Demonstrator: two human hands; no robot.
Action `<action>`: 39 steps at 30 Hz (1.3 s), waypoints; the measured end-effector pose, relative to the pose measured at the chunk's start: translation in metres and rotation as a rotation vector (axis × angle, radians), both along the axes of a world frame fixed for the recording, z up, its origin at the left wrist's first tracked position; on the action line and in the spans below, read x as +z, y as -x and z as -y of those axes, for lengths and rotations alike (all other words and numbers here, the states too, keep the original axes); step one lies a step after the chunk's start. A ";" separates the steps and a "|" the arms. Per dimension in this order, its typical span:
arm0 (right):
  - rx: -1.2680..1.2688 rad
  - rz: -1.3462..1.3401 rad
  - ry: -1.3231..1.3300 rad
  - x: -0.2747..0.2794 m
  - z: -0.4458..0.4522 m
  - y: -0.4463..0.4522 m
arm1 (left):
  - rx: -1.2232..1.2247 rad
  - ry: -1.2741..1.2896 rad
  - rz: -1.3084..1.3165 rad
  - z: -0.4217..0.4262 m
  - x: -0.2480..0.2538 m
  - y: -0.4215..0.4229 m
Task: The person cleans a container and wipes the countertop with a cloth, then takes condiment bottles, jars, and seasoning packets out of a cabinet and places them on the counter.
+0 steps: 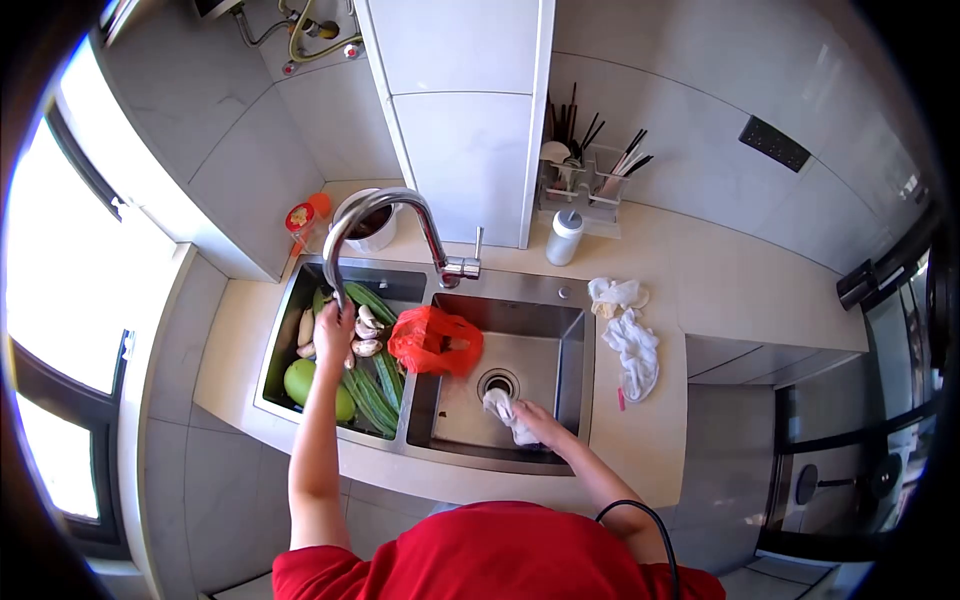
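Observation:
My left hand (334, 328) is closed around the lower end of the curved chrome faucet (412, 203), above the left basin. Below and around it lie long ridged green gourds (371, 403), garlic bulbs (367, 330) and a round green gourd or melon (300, 382). In the right basin (535, 350), my right hand (540, 424) grips a white cloth (508, 412) close to the drain (497, 383). A red plastic bag (432, 340) rests over the divider between the basins. Whether water flows from the faucet I cannot make out.
Crumpled white cloths (631, 350) lie on the counter right of the sink. Behind the sink stand a white bottle (565, 238), a utensil rack (590, 190), a white pot (372, 232) and a red-lidded jar (301, 222). A window (70, 300) is on the left.

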State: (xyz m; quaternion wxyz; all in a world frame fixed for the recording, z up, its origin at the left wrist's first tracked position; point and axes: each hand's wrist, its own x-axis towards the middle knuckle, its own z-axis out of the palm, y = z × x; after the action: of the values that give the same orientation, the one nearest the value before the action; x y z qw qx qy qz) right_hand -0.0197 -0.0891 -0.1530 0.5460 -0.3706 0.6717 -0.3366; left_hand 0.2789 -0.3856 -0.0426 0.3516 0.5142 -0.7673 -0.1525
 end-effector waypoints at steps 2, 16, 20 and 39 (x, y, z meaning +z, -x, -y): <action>-0.111 0.384 0.123 0.035 0.005 -0.007 | 0.043 -0.015 0.026 0.029 0.007 -0.001; -0.356 -0.284 0.390 0.044 0.049 -0.054 | -0.287 -0.897 -0.447 -0.106 -0.046 0.079; -0.169 -0.387 0.547 0.069 0.047 -0.067 | -0.424 -1.245 -0.724 -0.145 -0.040 0.103; -0.758 0.351 0.571 0.083 0.032 -0.003 | -0.227 -1.177 -1.293 -0.153 -0.051 0.132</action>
State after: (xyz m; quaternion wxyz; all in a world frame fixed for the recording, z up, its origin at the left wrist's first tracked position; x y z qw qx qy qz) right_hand -0.0171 -0.1207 -0.0703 0.3670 -0.1729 0.5384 -0.7386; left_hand 0.1472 -0.2324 -0.0936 0.3779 0.3453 -0.2615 -0.8183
